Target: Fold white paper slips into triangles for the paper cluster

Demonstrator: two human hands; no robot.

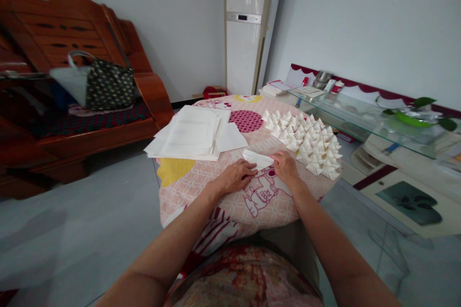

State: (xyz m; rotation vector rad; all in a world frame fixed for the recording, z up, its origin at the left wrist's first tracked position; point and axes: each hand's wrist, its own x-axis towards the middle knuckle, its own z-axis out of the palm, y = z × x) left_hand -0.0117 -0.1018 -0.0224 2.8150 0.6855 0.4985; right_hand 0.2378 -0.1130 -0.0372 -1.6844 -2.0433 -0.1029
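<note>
Between my hands a folded sheet of white paper (258, 158) rests on the cloth-covered round table (201, 180). My left hand (238, 175) lies at its left end, fingers pressing the lower edge. At the right end, my right hand (285, 165) pinches the paper's corner. Just beyond my right hand stand rows of small folded white paper boats (309, 141), several of them packed close together. Behind my left hand lies a stack of loose white paper sheets (192, 132), its edges uneven.
A glass-topped stand (378, 124) with a green bowl (418, 117) borders the table on the right. More papers (275, 88) lie near its far end. To the left is a wooden bench (72, 24) holding a patterned bag (110, 84). A tall white appliance (242, 53) stands behind.
</note>
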